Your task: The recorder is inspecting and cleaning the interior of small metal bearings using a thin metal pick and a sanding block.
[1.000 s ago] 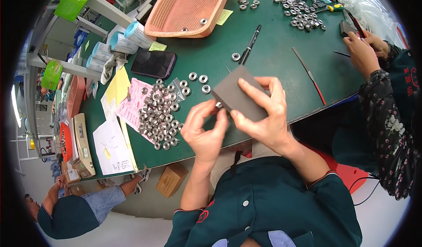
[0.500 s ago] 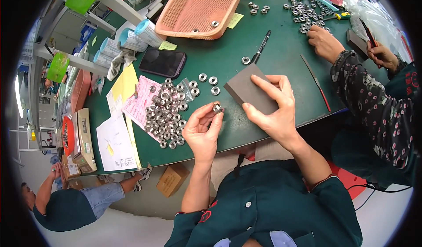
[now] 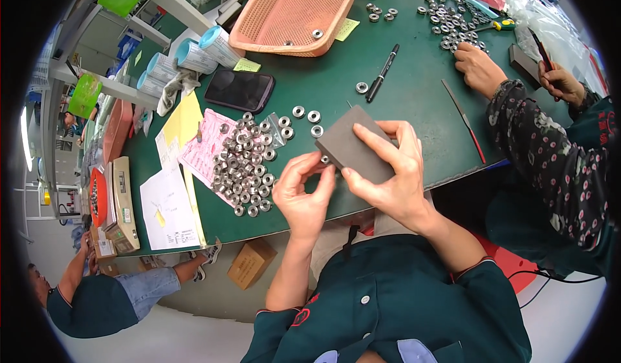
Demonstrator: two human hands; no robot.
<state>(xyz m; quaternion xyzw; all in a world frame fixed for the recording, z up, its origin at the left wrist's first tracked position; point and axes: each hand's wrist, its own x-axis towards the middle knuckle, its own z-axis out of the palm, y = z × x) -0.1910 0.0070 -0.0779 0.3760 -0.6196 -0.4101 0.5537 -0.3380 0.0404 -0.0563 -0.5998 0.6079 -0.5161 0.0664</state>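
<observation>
My left hand [image 3: 302,193] pinches a small metal ring [image 3: 325,160] between thumb and fingertips. Gripped in my right hand [image 3: 396,175] is a dark grey rectangular block [image 3: 354,142], tilted above the table's front edge. One corner of the block meets or covers part of the ring; whether they touch, I cannot tell. A heap of similar steel rings [image 3: 244,169] lies left of my left hand, partly over a pink sheet [image 3: 206,144]. Several loose rings, one of them a ring [image 3: 316,131] just beyond the block, stand apart from the heap.
A pink plastic basket [image 3: 259,38] holds a few rings at the back. Near it lie a phone [image 3: 239,91] and a black marker [image 3: 383,73]. A red-handled file [image 3: 464,120] is to the right, by a co-worker's hand [image 3: 480,70] at another ring pile. Papers [image 3: 169,211] lie left.
The block has moved left and toward my left hand, its corner now at the ring. My left hand has shifted slightly right. The co-worker's near hand has moved slightly.
</observation>
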